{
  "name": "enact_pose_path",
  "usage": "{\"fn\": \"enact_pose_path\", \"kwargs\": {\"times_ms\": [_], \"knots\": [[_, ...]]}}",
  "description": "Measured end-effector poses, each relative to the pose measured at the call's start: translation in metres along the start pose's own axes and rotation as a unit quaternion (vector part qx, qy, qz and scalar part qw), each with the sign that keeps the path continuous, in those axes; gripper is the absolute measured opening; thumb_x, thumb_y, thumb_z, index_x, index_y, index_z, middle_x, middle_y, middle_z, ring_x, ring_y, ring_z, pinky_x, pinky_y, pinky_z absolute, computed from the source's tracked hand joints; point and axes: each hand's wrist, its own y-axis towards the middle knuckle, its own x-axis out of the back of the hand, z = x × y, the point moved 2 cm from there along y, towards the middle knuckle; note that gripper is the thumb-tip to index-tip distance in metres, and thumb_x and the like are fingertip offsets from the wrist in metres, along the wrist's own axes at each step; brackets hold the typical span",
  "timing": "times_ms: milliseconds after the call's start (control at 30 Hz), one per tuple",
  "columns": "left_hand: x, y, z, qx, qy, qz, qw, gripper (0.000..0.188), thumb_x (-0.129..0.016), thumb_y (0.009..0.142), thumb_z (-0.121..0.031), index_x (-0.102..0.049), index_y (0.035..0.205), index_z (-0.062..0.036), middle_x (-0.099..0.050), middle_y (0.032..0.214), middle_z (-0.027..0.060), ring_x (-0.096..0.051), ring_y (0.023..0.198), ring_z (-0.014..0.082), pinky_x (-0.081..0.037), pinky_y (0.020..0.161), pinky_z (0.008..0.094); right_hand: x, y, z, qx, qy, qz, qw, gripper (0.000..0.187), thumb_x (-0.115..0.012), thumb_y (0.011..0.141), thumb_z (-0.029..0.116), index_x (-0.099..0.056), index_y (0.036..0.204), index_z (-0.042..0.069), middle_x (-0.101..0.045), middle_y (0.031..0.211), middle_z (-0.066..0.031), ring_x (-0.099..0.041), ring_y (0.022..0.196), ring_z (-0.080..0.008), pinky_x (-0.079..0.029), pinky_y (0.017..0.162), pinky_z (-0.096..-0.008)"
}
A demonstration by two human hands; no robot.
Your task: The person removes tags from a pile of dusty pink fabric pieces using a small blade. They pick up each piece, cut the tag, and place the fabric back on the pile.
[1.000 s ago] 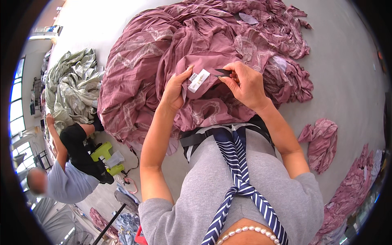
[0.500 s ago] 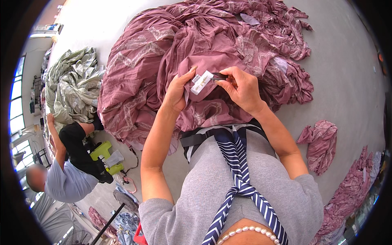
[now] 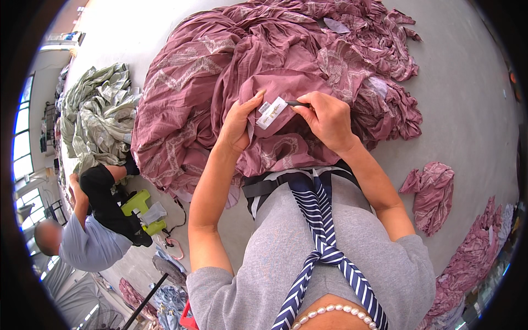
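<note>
A large heap of mauve fabric with pale woven pattern bands (image 3: pixel 192 71) lies in front of me. My left hand (image 3: pixel 240 122) pinches a raised piece of it, thumb on top. On that piece sits a white label (image 3: pixel 271 113) with dark and gold print, and a smaller white tag (image 3: pixel 264 108) overlaps its left side. My right hand (image 3: pixel 328 118) is closed around small dark thread snips (image 3: pixel 297 104). Their tip reaches the label's upper right corner; the rest is hidden in my fingers.
A co-worker (image 3: pixel 93 236) crouches at the left beside a pale green fabric heap (image 3: pixel 99 115). Near them is a lime-green plastic stool or box (image 3: pixel 136 203). A loose mauve bundle (image 3: pixel 434 198) lies on the floor to the right, with another mauve pile (image 3: pixel 467 269) farther down.
The thread snips' parts, spread apart earlier, now look closed together at the label's corner. My left hand holds nearly still. The co-worker's hand has shifted slightly down.
</note>
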Motion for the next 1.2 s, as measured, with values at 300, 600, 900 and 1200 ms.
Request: {"fn": "enact_pose_path", "kwargs": {"times_ms": [300,600,900,1200], "knots": [[0.006,-0.008,-0.008,-0.023,-0.018,0.016,0.999,0.029,-0.061,0.089,-0.009,-0.057,0.115,0.0007,-0.065,0.104,0.0083,-0.066,0.088,0.0144,-0.055,0.075,0.0285,0.006,0.002,0.01,-0.075,0.086,0.054,0.992,0.024,-0.074,0.078,0.02,-0.059,0.091,0.005,-0.063,0.073,-0.0088,-0.061,0.06,-0.0212,-0.047,0.053,-0.0312],[0.007,-0.011,-0.013,-0.036,0.027,0.051,0.998,0.028,-0.063,0.09,-0.014,-0.058,0.114,-0.0006,-0.066,0.101,0.008,-0.066,0.085,0.0126,-0.055,0.074,0.0265,-0.004,0.011,0.032,0.049,0.006,0.117,0.992,0.027,-0.071,0.077,0.022,-0.057,0.094,0.006,-0.064,0.081,-0.0071,-0.063,0.071,-0.0269,-0.049,0.059,-0.0358],[0.009,-0.009,-0.012,-0.028,0.015,0.056,0.998,0.025,-0.062,0.09,-0.013,-0.059,0.112,-0.0007,-0.066,0.101,0.0077,-0.066,0.084,0.0124,-0.055,0.074,0.0265,-0.003,0.012,0.029,0.052,0.004,0.11,0.993,0.026,-0.07,0.078,0.023,-0.057,0.093,0.006,-0.063,0.08,-0.0068,-0.063,0.071,-0.0268,-0.048,0.06,-0.036],[0.008,-0.01,-0.014,-0.037,0.014,0.048,0.998,0.023,-0.063,0.089,-0.013,-0.061,0.109,-0.0013,-0.067,0.097,0.007,-0.066,0.081,0.0116,-0.056,0.071,0.0262,-0.006,0.014,0.029,0.067,0.006,0.111,0.992,0.024,-0.072,0.076,0.021,-0.057,0.09,0.007,-0.063,0.079,-0.0072,-0.062,0.069,-0.0267,-0.048,0.058,-0.036]]}}
